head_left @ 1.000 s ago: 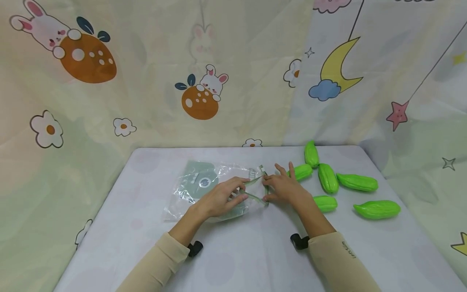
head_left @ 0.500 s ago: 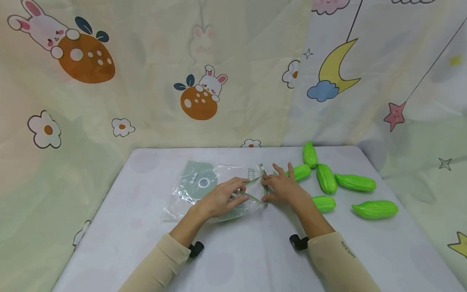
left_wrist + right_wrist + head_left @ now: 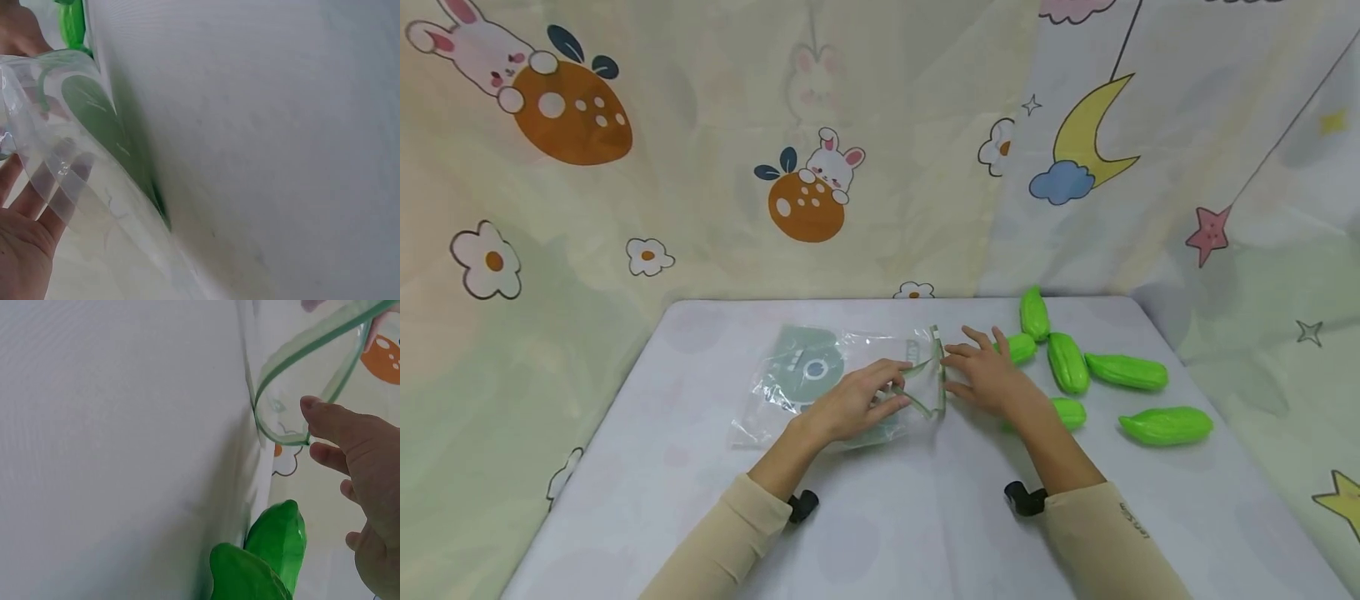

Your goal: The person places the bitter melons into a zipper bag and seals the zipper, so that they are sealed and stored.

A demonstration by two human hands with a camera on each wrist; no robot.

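Observation:
A clear plastic zip bag (image 3: 808, 367) with a pale green printed disc lies on the table, its green-edged mouth facing right and gaping. My left hand (image 3: 857, 404) holds the bag near the mouth, thumb at the near edge and fingers at the far edge. In the left wrist view, the fingers of my left hand (image 3: 37, 219) show partly through the lifted film. My right hand (image 3: 992, 375) is just right of the mouth with fingers spread and nothing in them. In the right wrist view, the thumb of my right hand (image 3: 369, 450) overlaps the bag's green strip (image 3: 300, 353).
Several bright green ribbed gourds lie on the right of the table (image 3: 880, 517), including a far upright one (image 3: 1033, 315), a middle one (image 3: 1067, 363) and the rightmost one (image 3: 1167, 426). The right forearm partly covers another gourd (image 3: 1069, 413). A patterned cloth (image 3: 715, 192) hangs behind.
My right hand has let go of the bag's mouth edge and drawn slightly right, its fingers spreading. The mouth strip now stands straighter. My left hand stays in place.

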